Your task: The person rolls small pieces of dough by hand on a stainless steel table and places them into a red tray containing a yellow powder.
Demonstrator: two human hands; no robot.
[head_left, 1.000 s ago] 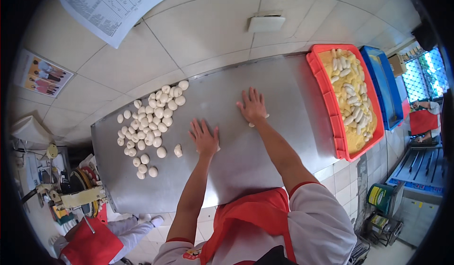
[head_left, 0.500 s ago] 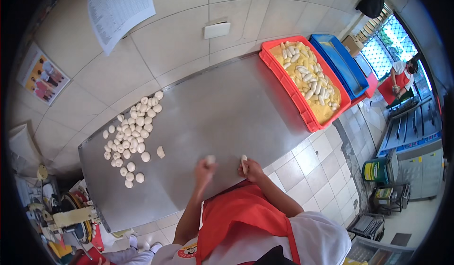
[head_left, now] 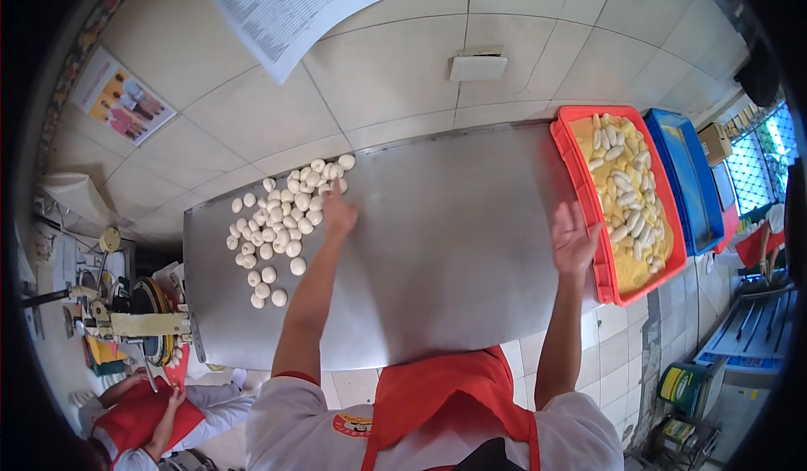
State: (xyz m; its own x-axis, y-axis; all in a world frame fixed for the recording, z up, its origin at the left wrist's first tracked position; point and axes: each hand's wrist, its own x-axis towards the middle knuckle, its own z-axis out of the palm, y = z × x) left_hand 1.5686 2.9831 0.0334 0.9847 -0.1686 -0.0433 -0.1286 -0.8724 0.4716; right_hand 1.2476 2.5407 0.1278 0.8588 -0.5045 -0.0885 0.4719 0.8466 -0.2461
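Observation:
Round white dough balls (head_left: 277, 219) lie in a loose cluster on the left part of the steel table (head_left: 420, 244). My left hand (head_left: 339, 214) reaches to the cluster's right side, an index finger stretched out against the dough balls there; its other fingers are partly hidden. Beside the near-left wall of the red tray (head_left: 607, 256), my right hand (head_left: 574, 240) is raised with fingers spread and nothing in it. Inside that tray, oblong dough pieces (head_left: 626, 189) rest in heaps on a yellow crumb-like layer.
A blue tray (head_left: 693, 181) stands just right of the red one. The tiled wall (head_left: 403, 130) bounds the table's far side. At lower left, a person in a red apron (head_left: 151, 420) sits near some machinery (head_left: 143, 320); another person (head_left: 761, 240) is at the far right.
My hands moved from the near edge, left to the dough cluster, right to the red tray. The dough piece in my right hand has left it. The view has shifted left.

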